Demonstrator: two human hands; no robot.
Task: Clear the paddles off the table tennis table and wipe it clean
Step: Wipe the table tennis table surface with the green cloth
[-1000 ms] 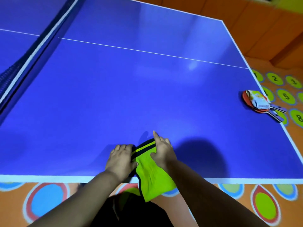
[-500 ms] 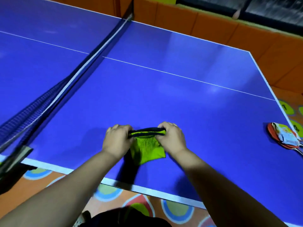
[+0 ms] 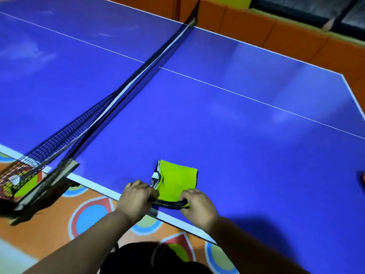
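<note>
Gripping is done at both ends of the dark band that edges the green cloth [image 3: 177, 180]: the left hand [image 3: 136, 198] and the right hand [image 3: 197, 209] are each curled round that band, so the cloth is grasped by 2 hands at once. The cloth is laid folded on the blue table [image 3: 217, 135], close to the near white edge line and well to the right of the net [image 3: 88, 119] and its clamp [image 3: 49, 184]. Its band end is held at the table's edge, and its green body is spread flat away from the person. It is judged to be light, soft and limp, with no stiffness of its own, so the fold would probably be dragged open if it were pulled from 1 corner only. A hold across the thicker band, or a flat palm pressed on the folded pad, is judged the better purchase for wiping. A small white and dark printed patch is seen at the cloth's left edge, but it is too blurred to be read, and no other brand or lettering can be made out. A red sliver [image 3: 363, 179] is cut off by the right border, on the table; it may be a paddle, though that cannot be told.
</note>
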